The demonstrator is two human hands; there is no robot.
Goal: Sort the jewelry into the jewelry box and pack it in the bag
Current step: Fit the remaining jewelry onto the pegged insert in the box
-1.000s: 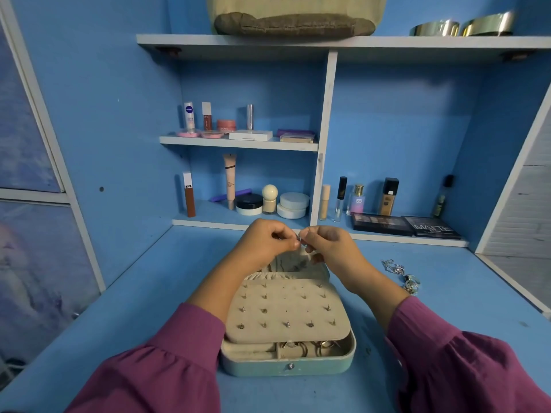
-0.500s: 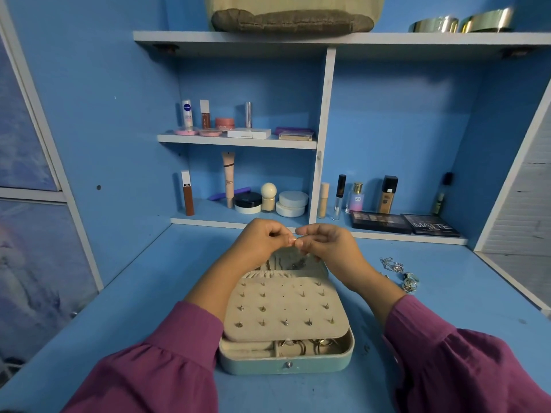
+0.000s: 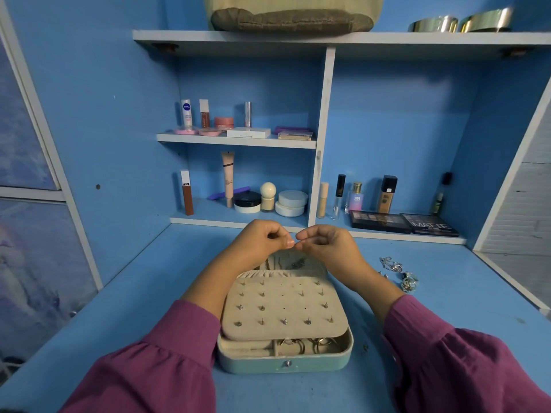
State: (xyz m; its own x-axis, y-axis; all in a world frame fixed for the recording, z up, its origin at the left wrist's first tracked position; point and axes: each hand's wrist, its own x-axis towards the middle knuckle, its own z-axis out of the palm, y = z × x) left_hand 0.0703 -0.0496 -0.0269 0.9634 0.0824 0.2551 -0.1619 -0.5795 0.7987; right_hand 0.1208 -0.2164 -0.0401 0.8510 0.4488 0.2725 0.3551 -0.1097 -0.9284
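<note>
Two hands meet above the far end of the open mint-green jewelry box (image 3: 284,363): the left hand (image 3: 262,244) and the right hand (image 3: 328,245), fingers curled, pinching between their tips something too small to make out. If that pinch slips, I'd guess the piece drops among the studs on the beige earring panel (image 3: 283,308) or rolls across the blue desk (image 3: 125,293). To the right, the loose silver jewelry pile (image 3: 399,274) lies near the right forearm, which could sweep it away.

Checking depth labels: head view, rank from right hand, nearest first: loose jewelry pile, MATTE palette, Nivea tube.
From the right hand:
1. Loose jewelry pile, on the desk just to its right.
2. MATTE palette, lower shelf, farther right.
3. Nivea tube, upper-left shelf.
</note>
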